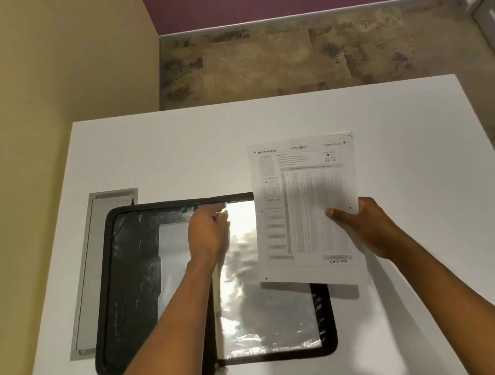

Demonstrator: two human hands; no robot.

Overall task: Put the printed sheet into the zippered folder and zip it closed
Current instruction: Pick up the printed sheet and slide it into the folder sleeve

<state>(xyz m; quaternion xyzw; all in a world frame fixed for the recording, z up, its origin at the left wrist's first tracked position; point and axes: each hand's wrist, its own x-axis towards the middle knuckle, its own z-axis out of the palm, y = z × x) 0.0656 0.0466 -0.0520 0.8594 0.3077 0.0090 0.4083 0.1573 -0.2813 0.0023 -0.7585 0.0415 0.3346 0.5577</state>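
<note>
A black zippered folder (122, 300) lies open flat on the white table, with shiny clear plastic sleeves inside. My left hand (207, 237) rests at the top of the folder's right half, fingers pinching the upper edge of a plastic sleeve (267, 318). My right hand (363, 225) holds the printed sheet (306, 207), a white form with rows of small marks, by its right edge. The sheet hangs upright just above the folder's right side and covers its top right corner.
The white table (411, 164) has a grey metal cable slot (93, 272) sunk into it along the folder's left edge. A yellow wall stands at the left. Beyond the table's far edge is a mottled floor (285, 61).
</note>
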